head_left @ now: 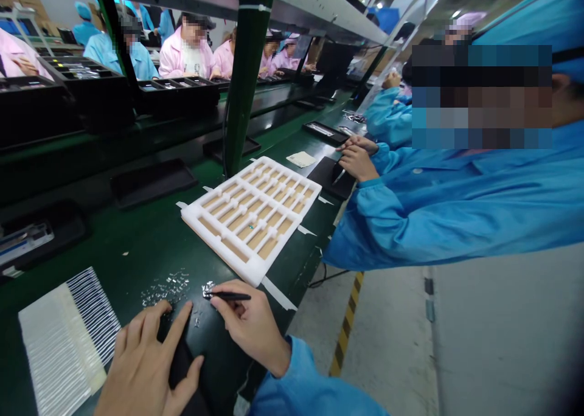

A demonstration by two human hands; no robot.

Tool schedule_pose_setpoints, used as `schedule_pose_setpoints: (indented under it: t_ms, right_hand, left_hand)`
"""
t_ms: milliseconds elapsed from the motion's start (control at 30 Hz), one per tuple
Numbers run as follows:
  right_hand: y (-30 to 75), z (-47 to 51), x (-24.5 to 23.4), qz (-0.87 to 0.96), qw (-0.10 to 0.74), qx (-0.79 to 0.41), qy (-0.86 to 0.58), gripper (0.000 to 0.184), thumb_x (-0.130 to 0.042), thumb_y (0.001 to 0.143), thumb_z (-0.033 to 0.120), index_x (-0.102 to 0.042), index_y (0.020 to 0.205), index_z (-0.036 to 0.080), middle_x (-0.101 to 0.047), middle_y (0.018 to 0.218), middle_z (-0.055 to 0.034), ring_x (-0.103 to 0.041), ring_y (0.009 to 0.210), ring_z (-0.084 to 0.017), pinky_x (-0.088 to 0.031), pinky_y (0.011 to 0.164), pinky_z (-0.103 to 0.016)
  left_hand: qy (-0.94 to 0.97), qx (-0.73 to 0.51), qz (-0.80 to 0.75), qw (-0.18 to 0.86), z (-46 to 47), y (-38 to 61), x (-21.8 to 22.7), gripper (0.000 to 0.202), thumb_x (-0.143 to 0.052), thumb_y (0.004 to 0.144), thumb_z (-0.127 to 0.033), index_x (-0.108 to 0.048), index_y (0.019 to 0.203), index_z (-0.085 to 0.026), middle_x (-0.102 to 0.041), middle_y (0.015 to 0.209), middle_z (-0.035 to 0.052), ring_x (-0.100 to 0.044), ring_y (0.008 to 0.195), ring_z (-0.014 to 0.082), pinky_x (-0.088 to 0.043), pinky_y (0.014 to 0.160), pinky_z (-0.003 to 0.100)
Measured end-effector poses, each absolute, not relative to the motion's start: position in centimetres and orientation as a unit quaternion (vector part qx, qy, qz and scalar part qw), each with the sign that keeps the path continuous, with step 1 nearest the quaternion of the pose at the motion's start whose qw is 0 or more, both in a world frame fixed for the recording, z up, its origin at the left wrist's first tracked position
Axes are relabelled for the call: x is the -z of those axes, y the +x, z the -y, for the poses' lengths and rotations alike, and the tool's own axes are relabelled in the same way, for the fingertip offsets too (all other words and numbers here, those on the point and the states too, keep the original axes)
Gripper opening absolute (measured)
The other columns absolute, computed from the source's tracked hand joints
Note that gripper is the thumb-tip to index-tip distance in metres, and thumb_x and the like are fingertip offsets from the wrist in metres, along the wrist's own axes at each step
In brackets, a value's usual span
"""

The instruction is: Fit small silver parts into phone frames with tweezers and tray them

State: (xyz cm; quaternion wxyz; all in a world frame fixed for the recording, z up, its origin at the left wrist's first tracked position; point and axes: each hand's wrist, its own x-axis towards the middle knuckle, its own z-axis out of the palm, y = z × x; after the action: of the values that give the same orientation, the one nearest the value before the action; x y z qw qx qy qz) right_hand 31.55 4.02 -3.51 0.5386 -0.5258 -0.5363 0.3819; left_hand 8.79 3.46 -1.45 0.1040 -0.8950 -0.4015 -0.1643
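My right hand [258, 328] grips black tweezers [235, 296], whose tips reach a small cluster of shiny metal pieces [207, 287] on the green table [150, 246]. My left hand [141, 364] lies with its fingers spread, partly over a flat black object [183, 370]; much of that object is hidden. Just beyond the left fingertips are many more tiny metal pieces [166, 287], scattered loosely. Left of that hand is a sheet [50, 337] with rows of thin white strips. Ahead of my right hand stands a white foam tray [256, 272] with long slots.
White tape tabs [279, 294] stick out around the foam tray. A green post [246, 81] rises behind it. To the right, a co-worker in a blue smock [410, 215] works at the same bench. Black trays [152, 182] lie further back, with more people beyond.
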Motion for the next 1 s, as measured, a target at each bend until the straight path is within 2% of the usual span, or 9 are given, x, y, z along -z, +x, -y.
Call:
schedule_pose_setpoints:
  t_ms: [267, 467, 667, 867, 1000]
  right_hand:
    - [31.39, -4.12, 3.53, 0.534, 0.543, -0.374, -0.529, 0.014, -0.073, 0.097, 0.026, -0.083, 0.103, 0.019, -0.081, 0.097, -0.0092, -0.077, 0.077, -0.021, -0.057, 0.055, -0.027]
    - [31.48, -4.10, 3.36, 0.559, 0.530, -0.367, -0.521, 0.013, -0.073, 0.097, 0.024, -0.084, 0.103, 0.020, -0.082, 0.099, -0.0082, -0.077, 0.082, -0.022, -0.061, 0.068, -0.031]
    - [31.61, -3.88, 3.42, 0.550, 0.538, -0.374, -0.519, 0.013, -0.074, 0.096, 0.023, -0.084, 0.103, 0.020, -0.082, 0.098, -0.0083, -0.078, 0.085, -0.023, -0.061, 0.069, -0.030]
    - [31.64, -3.87, 3.41, 0.571, 0.532, -0.360, -0.512, 0.013, -0.073, 0.097, 0.022, -0.085, 0.103, 0.019, -0.084, 0.102, -0.0103, -0.080, 0.090, -0.024, -0.064, 0.077, -0.032]
    - [31.64, -3.84, 3.19, 0.564, 0.527, -0.373, -0.514, 0.013, -0.073, 0.098, 0.024, -0.086, 0.101, 0.019, -0.084, 0.100, -0.0105, -0.080, 0.088, -0.024, -0.063, 0.076, -0.032]
  left_hand:
    - [-0.893, 0.166, 0.406, 0.098, -3.40, 8.82, 1.37, 0.058, -0.066, 0.094, -0.045, -0.063, 0.146, -0.020, -0.059, 0.127, 0.0178, -0.057, 0.114, 0.0364, -0.044, 0.090, 0.048]
    - [-0.894, 0.163, 0.405, 0.101, -3.41, 8.89, 1.35, 0.060, -0.066, 0.094, -0.045, -0.062, 0.148, -0.020, -0.059, 0.129, 0.0183, -0.057, 0.113, 0.0367, -0.045, 0.089, 0.048]
    - [-0.893, 0.169, 0.405, 0.099, -3.32, 8.84, 1.43, 0.058, -0.067, 0.094, -0.045, -0.062, 0.146, -0.020, -0.059, 0.128, 0.0182, -0.057, 0.115, 0.0368, -0.045, 0.090, 0.048]
    - [-0.891, 0.162, 0.413, 0.097, -3.43, 8.76, 1.55, 0.060, -0.066, 0.094, -0.047, -0.061, 0.148, -0.022, -0.061, 0.129, 0.0169, -0.058, 0.115, 0.0358, -0.045, 0.091, 0.047]
    - [-0.891, 0.164, 0.412, 0.094, -3.38, 8.84, 1.40, 0.059, -0.066, 0.094, -0.046, -0.061, 0.148, -0.022, -0.061, 0.128, 0.0173, -0.058, 0.114, 0.0359, -0.045, 0.091, 0.048]
